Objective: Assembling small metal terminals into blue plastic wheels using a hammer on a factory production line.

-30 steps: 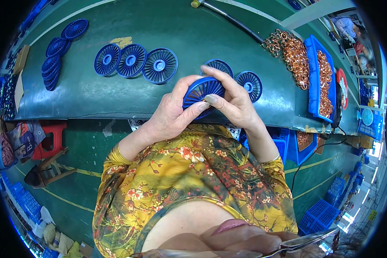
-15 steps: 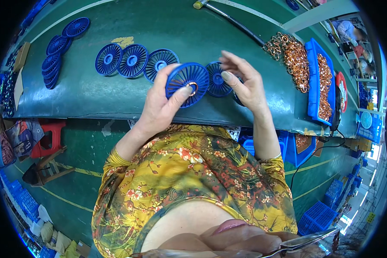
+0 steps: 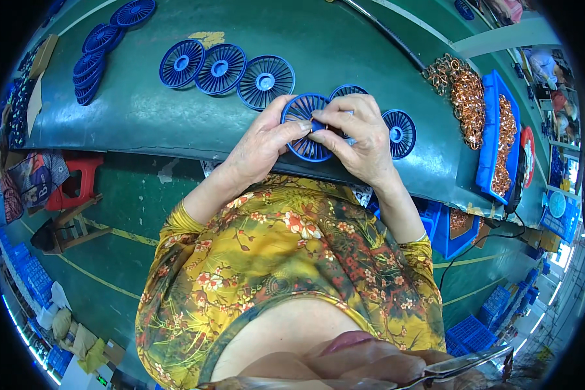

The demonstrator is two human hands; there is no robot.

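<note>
Blue plastic makes up the spoked disc (image 3: 307, 106) held above the near edge of the green table (image 3: 143, 123). The left hand (image 3: 263, 138) grips its left side, thumb over the front; the other left fingers are mostly out of sight behind it. The right hand (image 3: 364, 140) has thumb and forefinger drawn in narrow on the disc's hub, its remaining fingers curled. A copper-coloured sliver (image 3: 311, 120) shows at the fingertips, too covered to tell whether it is a whole ring or how it sits on the hub.

Just beyond the held disc, to the right, another disc (image 3: 348, 90) is largely masked by the right hand. Farther right of it lies a fully spoked wheel (image 3: 398, 134), its left rim close to that hand. To its left lie three similar discs (image 3: 265, 82), and well left an overlapping row (image 3: 90, 73), where the overlap makes the count uncertain.

Well to the held disc's right are a heap of copper-coloured rings (image 3: 468, 107), individually hard to separate, and a blue tray (image 3: 486, 156) of more. Beyond the disc, a dark-handled rod (image 3: 390, 36) runs out of view at the top.
</note>
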